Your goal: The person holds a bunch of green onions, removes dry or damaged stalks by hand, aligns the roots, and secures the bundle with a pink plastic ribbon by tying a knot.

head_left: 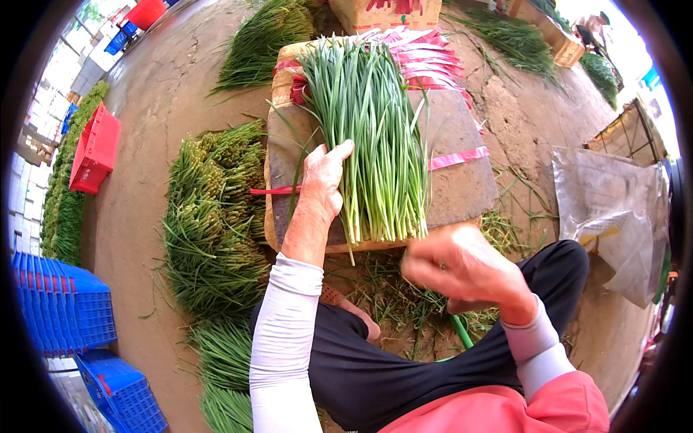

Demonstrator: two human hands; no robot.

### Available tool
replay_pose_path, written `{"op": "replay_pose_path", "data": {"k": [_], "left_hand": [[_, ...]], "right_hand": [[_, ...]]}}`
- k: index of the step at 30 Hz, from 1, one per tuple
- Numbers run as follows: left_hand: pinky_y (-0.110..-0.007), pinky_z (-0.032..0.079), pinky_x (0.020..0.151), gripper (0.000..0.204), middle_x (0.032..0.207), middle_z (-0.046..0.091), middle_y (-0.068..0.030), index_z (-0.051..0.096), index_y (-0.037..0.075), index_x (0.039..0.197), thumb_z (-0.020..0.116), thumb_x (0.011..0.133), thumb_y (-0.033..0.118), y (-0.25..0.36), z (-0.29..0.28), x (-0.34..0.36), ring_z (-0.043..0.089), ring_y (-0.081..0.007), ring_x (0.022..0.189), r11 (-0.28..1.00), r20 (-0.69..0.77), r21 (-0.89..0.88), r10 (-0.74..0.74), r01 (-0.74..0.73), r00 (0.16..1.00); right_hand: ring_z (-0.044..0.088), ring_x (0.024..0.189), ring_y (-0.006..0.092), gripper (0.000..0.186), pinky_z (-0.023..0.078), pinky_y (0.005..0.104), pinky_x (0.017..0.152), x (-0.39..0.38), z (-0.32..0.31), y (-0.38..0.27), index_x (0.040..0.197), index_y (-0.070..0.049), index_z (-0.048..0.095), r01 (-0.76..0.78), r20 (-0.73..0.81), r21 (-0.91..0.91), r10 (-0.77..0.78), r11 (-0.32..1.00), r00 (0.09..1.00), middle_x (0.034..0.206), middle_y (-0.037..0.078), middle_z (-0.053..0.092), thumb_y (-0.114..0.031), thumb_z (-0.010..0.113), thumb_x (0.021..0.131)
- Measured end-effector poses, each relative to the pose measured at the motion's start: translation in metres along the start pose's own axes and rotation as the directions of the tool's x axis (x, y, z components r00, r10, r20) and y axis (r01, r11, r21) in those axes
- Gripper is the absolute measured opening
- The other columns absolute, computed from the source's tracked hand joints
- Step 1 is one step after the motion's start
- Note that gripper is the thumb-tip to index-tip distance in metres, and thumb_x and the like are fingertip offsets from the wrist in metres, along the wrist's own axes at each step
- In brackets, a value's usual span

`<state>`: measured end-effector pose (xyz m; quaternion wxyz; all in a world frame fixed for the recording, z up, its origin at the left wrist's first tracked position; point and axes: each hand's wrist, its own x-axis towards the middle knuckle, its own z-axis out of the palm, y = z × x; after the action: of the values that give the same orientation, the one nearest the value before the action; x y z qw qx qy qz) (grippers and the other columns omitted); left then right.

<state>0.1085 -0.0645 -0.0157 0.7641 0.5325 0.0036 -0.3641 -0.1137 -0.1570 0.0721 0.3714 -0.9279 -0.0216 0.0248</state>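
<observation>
A thick bunch of garlic chives [379, 137] lies on a dark board [462, 130] atop a low stand, its pale cut ends toward me. My left hand [323, 177] is closed at the bunch's left side, thumb resting on the stalks and the other fingers partly hidden. A pink ribbon [458, 158] runs across the board beneath the chives, its other end showing left of my wrist. Close to the near edge of the stand, my right hand [462, 267] is smeared by motion, so its fingers and anything in them cannot be made out.
More pink ribbons [433, 61] lie at the board's far end. Heaped chives [216, 216] cover the floor on the left, with blue crates [65, 303] and a red crate [95, 148] beyond. A clear plastic bag [613, 209] hangs at right. Loose trimmings [411, 310] litter the ground by my feet.
</observation>
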Motion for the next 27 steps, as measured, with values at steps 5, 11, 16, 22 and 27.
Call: {"op": "replay_pose_path", "data": {"k": [5, 11, 16, 22, 27], "left_hand": [[-0.035, 0.055, 0.078, 0.044, 0.104, 0.066, -0.0114, 0.057, -0.002, 0.116, 0.077, 0.077, 0.004, 0.003, 0.004, -0.006, 0.065, -0.0197, 0.089, 0.995, 0.108, -0.100, 0.018, -0.007, 0.994], [-0.034, 0.054, 0.081, 0.031, 0.100, 0.066, -0.0087, 0.059, -0.001, 0.110, 0.070, 0.081, 0.001, 0.000, -0.011, -0.001, 0.065, -0.0188, 0.088, 0.994, 0.128, 0.089, 0.057, -0.069, 0.990], [-0.033, 0.054, 0.081, 0.026, 0.099, 0.066, -0.0074, 0.059, 0.000, 0.110, 0.065, 0.085, 0.001, 0.002, -0.012, -0.005, 0.065, -0.0183, 0.087, 0.999, 0.136, 0.027, 0.029, -0.033, 0.990], [-0.034, 0.054, 0.081, 0.029, 0.102, 0.066, -0.0079, 0.059, 0.001, 0.114, 0.064, 0.086, 0.003, 0.000, -0.014, 0.001, 0.064, -0.0189, 0.090, 0.999, 0.127, 0.046, 0.007, -0.013, 0.992], [-0.034, 0.053, 0.083, 0.028, 0.104, 0.066, -0.0087, 0.058, 0.001, 0.117, 0.059, 0.089, 0.005, 0.001, -0.015, 0.004, 0.064, -0.0195, 0.092, 0.999, 0.131, 0.044, 0.010, -0.016, 0.991]], "right_hand": [[0.060, 0.071, 0.0282, 0.005, 0.041, 0.0402, 0.075, 0.070, 0.039, 0.022, 0.080, -0.009, 0.059, 0.018, -0.502, -0.276, -0.160, 0.961, 0.850, 0.074, 0.008, 0.058, -0.013, 0.062, 0.080], [0.059, 0.078, 0.0275, 0.010, 0.040, 0.0416, 0.079, 0.078, 0.048, 0.033, 0.083, -0.009, 0.058, -0.116, -0.535, -0.383, -0.117, 0.917, 0.837, 0.076, 0.008, 0.057, -0.010, 0.062, 0.074], [0.059, 0.077, 0.0269, 0.012, 0.040, 0.0414, 0.082, 0.075, 0.049, 0.032, 0.085, -0.009, 0.059, -0.085, -0.562, -0.352, -0.138, 0.932, 0.815, 0.075, 0.007, 0.056, -0.010, 0.063, 0.074], [0.059, 0.077, 0.0262, 0.010, 0.038, 0.0433, 0.086, 0.085, 0.054, 0.027, 0.082, -0.009, 0.057, -0.037, -0.533, -0.443, -0.230, 0.896, 0.814, 0.077, 0.007, 0.054, -0.008, 0.062, 0.073], [0.058, 0.077, 0.0267, 0.013, 0.039, 0.0433, 0.086, 0.084, 0.052, 0.039, 0.086, -0.010, 0.059, -0.095, -0.568, -0.412, -0.173, 0.906, 0.805, 0.078, 0.007, 0.055, -0.006, 0.061, 0.073]]}}
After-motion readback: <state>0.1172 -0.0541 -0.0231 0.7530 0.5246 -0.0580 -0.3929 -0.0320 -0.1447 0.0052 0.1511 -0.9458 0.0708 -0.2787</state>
